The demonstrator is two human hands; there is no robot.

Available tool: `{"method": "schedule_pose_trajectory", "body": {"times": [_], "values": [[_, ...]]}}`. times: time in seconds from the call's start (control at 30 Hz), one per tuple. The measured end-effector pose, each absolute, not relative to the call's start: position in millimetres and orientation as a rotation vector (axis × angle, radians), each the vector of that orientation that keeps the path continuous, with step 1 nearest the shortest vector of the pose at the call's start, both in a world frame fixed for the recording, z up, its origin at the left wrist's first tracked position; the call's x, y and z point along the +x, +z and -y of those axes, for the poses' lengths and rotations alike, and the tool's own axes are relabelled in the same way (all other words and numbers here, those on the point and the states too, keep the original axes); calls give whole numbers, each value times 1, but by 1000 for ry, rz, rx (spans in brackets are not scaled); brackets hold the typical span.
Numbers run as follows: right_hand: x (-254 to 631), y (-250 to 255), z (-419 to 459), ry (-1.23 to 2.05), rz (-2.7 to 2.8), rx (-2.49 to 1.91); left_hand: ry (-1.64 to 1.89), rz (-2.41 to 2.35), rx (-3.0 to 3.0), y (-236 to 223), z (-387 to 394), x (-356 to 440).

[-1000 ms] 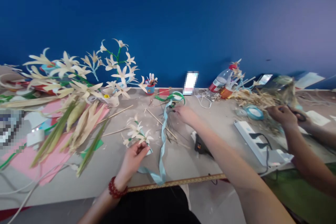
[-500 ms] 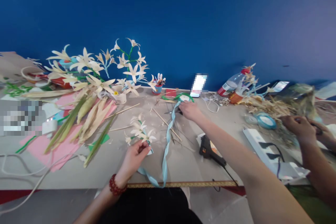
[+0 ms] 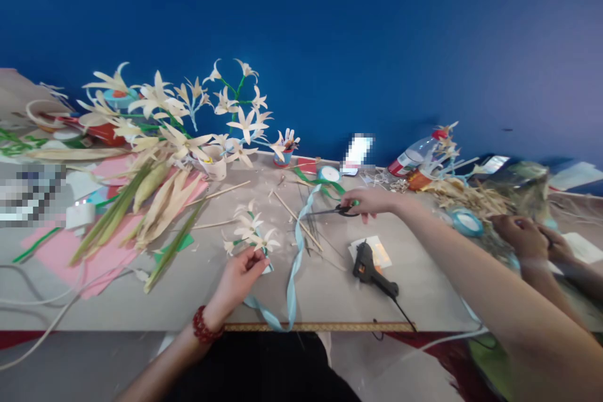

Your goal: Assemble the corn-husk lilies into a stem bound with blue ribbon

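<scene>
My left hand (image 3: 242, 273) is pinched shut on the stem of a small spray of cream lily-like flowers (image 3: 254, 232). Pale blue ribbon (image 3: 293, 289) loops down from near this hand to the table's front edge and climbs back toward a ribbon roll (image 3: 328, 173) at the rear. My right hand (image 3: 370, 202) is closed around the black handles of a pair of scissors (image 3: 346, 210), its blades pointing left toward the ribbon. Thin wires and a wooden stick (image 3: 298, 221) lie under and beside the blades.
A black glue gun (image 3: 375, 269) lies right of centre. Corn husks (image 3: 162, 217), pink paper (image 3: 106, 257) and potted husk flowers (image 3: 214, 166) fill the left. A bottle (image 3: 411, 154) stands back right. A co-worker's hands (image 3: 522, 239) are at the far right.
My right hand has left the ribbon roll and moved toward me and right, taking hold of the scissors. My left hand keeps its grip on the flower stem.
</scene>
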State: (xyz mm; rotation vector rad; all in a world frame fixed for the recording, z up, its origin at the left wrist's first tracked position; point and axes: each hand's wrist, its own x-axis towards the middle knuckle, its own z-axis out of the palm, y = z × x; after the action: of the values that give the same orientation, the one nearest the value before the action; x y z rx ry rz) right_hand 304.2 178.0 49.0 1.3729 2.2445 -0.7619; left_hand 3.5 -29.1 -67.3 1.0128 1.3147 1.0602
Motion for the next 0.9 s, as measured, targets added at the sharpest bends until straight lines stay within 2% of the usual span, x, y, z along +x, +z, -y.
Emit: {"method": "schedule_pose_trajectory", "body": {"times": [0.07, 0.2, 0.27, 0.37, 0.43, 0.5, 0.63, 0.9], "values": [[312, 52, -172, -993, -2202, 1410, 1063, -1309, 1007, -69, 30, 3], [325, 45, -156, -1752, -2088, 1579, 1076, -1307, 976, -74, 30, 3], [326, 38, -148, -1978, -2170, 1772, 1081, -1310, 969, -75, 30, 3], [315, 27, -129, -2084, -2257, 1909, 1082, -1313, 961, -75, 30, 4], [301, 22, -106, -2165, -2221, 1845, 1082, -1312, 970, -72, 30, 4], [285, 19, -74, -2344, -2068, 1600, 1079, -1307, 987, -69, 29, 4], [259, 7, -6, -2389, -1787, 1136, 1039, -1310, 995, -63, 30, 4], [252, -34, 54, -2487, -1459, 1336, 978, -1296, 1002, -73, 30, 2]]}}
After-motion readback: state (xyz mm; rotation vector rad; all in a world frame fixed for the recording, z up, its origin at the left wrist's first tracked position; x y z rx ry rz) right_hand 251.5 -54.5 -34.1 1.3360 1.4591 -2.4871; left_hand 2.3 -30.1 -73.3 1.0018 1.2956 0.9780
